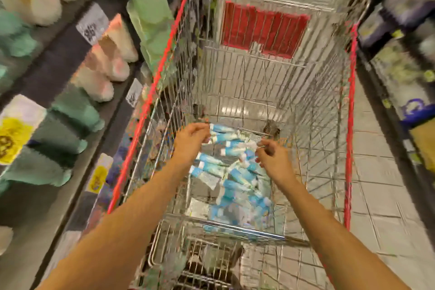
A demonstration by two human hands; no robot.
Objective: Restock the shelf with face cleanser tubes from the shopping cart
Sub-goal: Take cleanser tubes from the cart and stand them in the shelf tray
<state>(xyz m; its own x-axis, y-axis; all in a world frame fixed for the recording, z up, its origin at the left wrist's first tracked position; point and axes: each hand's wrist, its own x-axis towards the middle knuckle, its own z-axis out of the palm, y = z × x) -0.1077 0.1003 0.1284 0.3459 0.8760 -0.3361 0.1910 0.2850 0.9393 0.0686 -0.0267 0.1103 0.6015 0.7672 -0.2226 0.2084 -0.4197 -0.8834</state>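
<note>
A wire shopping cart [350, 110] with a red rim stands in front of me. A pile of blue and white face cleanser tubes [237, 181] lies in its near end. Both my arms reach down into the cart. My left hand [190, 141] grips one end of a few tubes [227, 139] lifted slightly above the pile. My right hand [274, 160] has its fingers curled at the tubes' other, white ends and seems to pinch them. The picture is blurred, so the exact hold is hard to read.
A shelf unit [58, 63] on the left carries rows of white, pink and green products, with price tags [93, 23] on its edges, and stands close to the cart's left side. Another shelf [400, 30] of goods lines the right. Tiled floor [376, 172] runs between cart and right shelf.
</note>
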